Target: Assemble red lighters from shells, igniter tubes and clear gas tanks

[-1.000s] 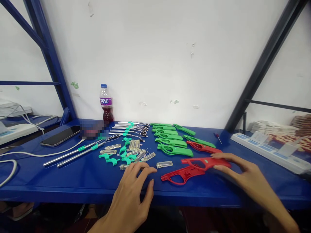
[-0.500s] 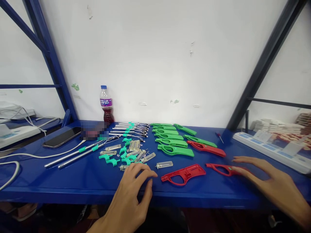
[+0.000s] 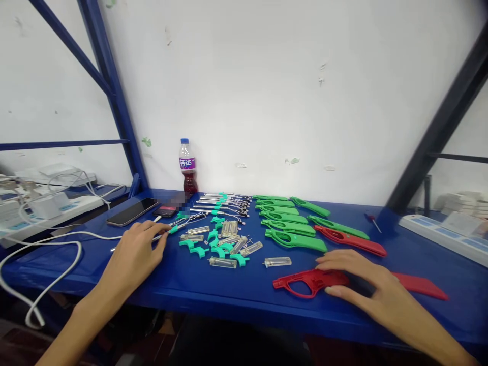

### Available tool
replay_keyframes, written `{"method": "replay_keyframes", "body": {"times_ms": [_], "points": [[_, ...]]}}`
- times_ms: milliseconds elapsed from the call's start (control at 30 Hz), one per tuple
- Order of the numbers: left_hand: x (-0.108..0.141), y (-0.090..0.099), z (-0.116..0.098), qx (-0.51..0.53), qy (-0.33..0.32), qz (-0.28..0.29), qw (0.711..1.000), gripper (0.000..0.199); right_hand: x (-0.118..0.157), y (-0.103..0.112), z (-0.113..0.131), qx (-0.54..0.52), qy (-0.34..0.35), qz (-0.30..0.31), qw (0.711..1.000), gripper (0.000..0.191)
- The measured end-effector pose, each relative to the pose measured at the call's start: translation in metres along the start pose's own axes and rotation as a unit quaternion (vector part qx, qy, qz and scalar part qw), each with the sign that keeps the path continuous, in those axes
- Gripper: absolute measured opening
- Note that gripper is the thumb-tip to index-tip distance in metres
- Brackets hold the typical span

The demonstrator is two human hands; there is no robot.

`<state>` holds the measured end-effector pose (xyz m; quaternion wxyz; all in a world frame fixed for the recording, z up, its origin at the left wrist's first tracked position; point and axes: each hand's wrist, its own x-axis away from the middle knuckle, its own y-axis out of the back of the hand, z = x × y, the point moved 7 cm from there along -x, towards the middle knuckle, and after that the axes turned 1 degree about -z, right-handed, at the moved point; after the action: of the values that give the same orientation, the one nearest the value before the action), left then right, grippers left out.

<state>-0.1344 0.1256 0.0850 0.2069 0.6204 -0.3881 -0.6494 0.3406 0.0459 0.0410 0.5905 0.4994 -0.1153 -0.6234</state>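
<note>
My left hand (image 3: 139, 250) is at the left of the table, thumb and fingertips closing around a metal tube (image 3: 156, 237) with a teal piece on it. A second tube lies beside it, partly hidden by the hand. My right hand (image 3: 368, 282) straddles the handle of a red lighter shell half (image 3: 305, 282), fingers on its far edge and thumb on the near edge. Its hollow inside faces up. Another red shell half (image 3: 423, 285) lies partly behind my right hand. Clear fuel tanks (image 3: 277, 261) and teal triggers (image 3: 186, 244) are scattered between the hands.
Several green shells (image 3: 295, 240) and a red one (image 3: 351, 241) lie in rows. More metal tubes (image 3: 209, 206) with wires lie at the back. Around them are a bottle (image 3: 187, 165), phone (image 3: 133, 212), white cable (image 3: 80, 254), screwdriver (image 3: 375, 223) and power strip (image 3: 438, 236).
My left hand has moved left from the clear tanks to the metal tubes. My right hand has gone from the right red shell half to the left one. The view has shifted.
</note>
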Motion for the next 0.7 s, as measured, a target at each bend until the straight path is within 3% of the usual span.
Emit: {"method": "replay_keyframes", "body": {"times_ms": [167,267,500,700], "points": [[0.003,-0.022,0.015,-0.043,0.037,0.088,0.995,0.025,0.002,-0.006,-0.005,-0.002,-0.003,0.034,0.999,0.035],[0.002,-0.027,0.016,-0.063,0.054,0.114,0.990,0.027,0.001,-0.004,-0.003,-0.019,-0.009,0.031,0.999,0.031],[0.002,-0.027,0.026,-0.098,0.076,0.115,0.986,0.024,0.001,-0.004,0.001,-0.042,-0.018,0.029,0.999,0.032],[0.003,-0.021,0.022,-0.079,0.055,0.046,0.994,0.023,0.002,-0.005,0.001,-0.055,-0.021,0.045,0.997,0.032]]}}
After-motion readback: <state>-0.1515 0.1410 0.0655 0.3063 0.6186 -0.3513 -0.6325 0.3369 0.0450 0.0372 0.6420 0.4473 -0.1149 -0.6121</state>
